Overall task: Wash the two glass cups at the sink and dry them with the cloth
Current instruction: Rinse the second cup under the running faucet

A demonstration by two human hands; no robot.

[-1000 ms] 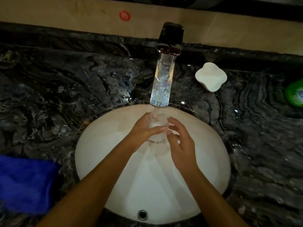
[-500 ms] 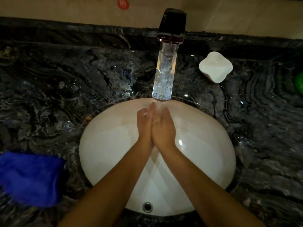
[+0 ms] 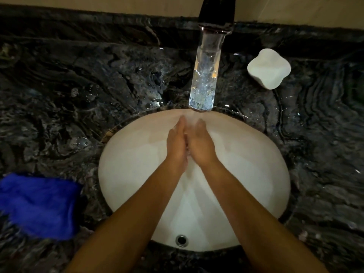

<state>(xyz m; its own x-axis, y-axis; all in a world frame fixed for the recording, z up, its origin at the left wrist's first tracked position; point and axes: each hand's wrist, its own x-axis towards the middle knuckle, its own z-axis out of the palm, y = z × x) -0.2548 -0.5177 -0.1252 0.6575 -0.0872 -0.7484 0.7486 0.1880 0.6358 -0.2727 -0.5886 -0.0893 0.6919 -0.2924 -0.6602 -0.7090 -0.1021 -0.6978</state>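
Sink basin: white, oval, undermounted in dark marbled stone, centre of view, overflow hole at its 6 o'clock edge. Tap spout: clear glass tube, lit, bubbly water inside, dark head on top, at the basin's 12 o'clock; stream falls from its mouth into the basin. Cloth: blue, crumpled, lying on the counter at the basin's 8 o'clock, just beside the rim. Glass cups: can't make out either one.
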